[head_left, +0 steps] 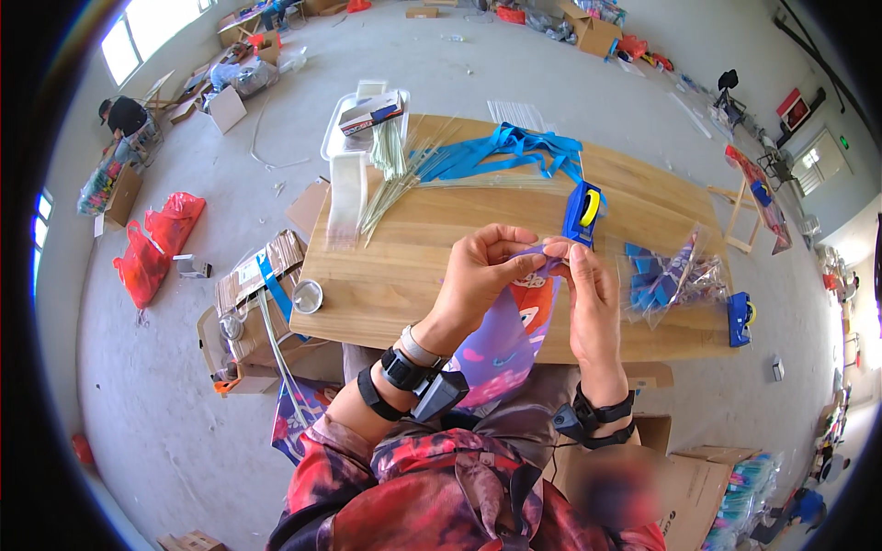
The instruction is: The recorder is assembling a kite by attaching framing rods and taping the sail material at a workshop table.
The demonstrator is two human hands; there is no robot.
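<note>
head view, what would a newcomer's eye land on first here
First, the left hand and right hand pinching the top of a colourful printed kite sheet at centre. Behind them on the wooden table lie bright blue ribbons and a blue tape dispenser.

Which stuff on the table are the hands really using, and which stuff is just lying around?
In use:
- colourful printed plastic kite sheet, pinched at its top by the left hand and right hand

Just lying about:
- blue tape dispenser with yellow roll
- blue ribbon strips
- thin pale rods
- clear bag of blue parts
- small round metal tin
</note>
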